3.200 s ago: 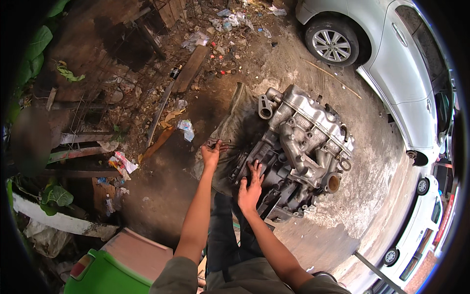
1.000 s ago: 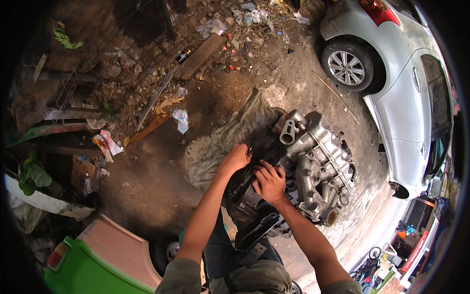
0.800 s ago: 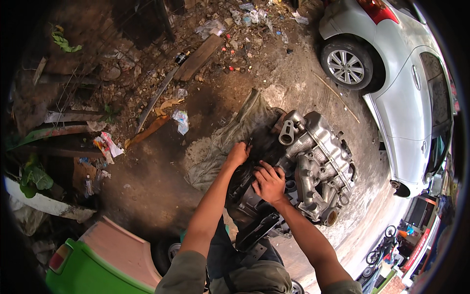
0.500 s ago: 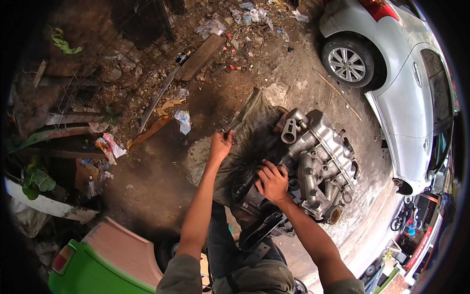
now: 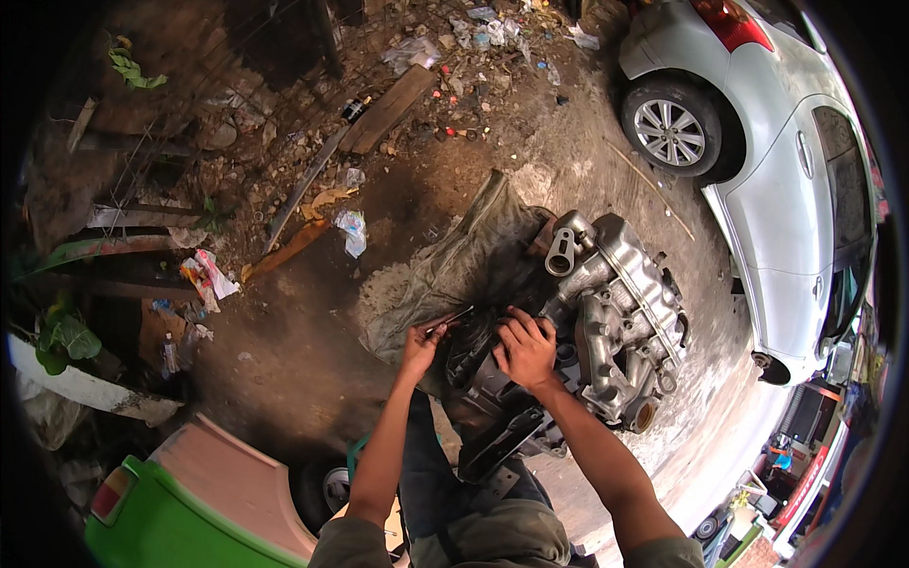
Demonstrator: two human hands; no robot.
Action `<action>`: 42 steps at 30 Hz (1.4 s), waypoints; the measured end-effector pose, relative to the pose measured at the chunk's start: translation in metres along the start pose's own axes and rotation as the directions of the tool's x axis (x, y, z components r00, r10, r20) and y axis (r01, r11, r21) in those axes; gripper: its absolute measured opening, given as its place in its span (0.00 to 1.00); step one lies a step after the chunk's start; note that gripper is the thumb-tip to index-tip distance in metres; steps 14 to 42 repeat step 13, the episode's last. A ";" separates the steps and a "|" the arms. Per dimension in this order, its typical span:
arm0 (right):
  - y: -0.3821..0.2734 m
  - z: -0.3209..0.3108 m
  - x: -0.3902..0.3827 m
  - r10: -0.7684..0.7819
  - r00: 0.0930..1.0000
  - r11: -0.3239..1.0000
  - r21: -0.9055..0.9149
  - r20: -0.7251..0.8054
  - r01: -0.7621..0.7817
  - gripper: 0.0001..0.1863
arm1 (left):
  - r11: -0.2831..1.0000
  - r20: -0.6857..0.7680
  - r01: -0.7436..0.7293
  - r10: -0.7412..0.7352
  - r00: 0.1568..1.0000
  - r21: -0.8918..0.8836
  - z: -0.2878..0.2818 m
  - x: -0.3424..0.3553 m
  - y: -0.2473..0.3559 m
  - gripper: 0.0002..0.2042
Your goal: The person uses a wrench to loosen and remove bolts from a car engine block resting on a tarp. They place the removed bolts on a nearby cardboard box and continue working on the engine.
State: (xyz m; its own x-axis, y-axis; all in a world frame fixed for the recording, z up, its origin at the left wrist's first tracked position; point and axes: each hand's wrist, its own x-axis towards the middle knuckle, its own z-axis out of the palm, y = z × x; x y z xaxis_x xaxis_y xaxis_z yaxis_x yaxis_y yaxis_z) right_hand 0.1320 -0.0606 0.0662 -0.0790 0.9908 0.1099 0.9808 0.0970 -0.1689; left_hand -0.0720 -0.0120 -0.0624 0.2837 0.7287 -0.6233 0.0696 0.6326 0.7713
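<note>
A large metal engine (image 5: pixel 614 312), silvery on top and dark along its left side, stands on the ground before me. My left hand (image 5: pixel 421 348) is closed around a slim metal tool (image 5: pixel 460 314), whose kind I cannot make out; its bright end points toward the engine's dark side. On the engine's near left part, my right hand (image 5: pixel 527 348) rests with its fingers bent and somewhat apart, gripping nothing that I can see. A stained, greyish cloth (image 5: pixel 436 275) lies beneath and to the left of the engine.
At the right, a silver car (image 5: pixel 767 189) is parked beyond the engine. Wooden planks (image 5: pixel 390 109) and scattered litter (image 5: pixel 350 232) cover the dirt at far left. A green and pink car body panel (image 5: pixel 208 492) sits at the near left.
My left hand has come nearer to me and its slim tool now points toward the engine. My right hand stays where it was on the engine.
</note>
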 end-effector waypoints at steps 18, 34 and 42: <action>-0.003 -0.001 -0.005 -0.006 1.000 1.000 0.016 -0.022 0.006 0.13 | 0.977 -0.002 0.192 -0.193 0.981 0.095 -0.010 -0.018 -0.003 0.28; -0.003 -0.001 -0.005 -0.006 1.000 1.000 0.016 -0.022 0.006 0.13 | 0.977 -0.002 0.192 -0.193 0.981 0.095 -0.010 -0.018 -0.003 0.28; -0.003 -0.001 -0.005 -0.006 1.000 1.000 0.016 -0.022 0.006 0.13 | 0.977 -0.002 0.192 -0.193 0.981 0.095 -0.010 -0.018 -0.003 0.28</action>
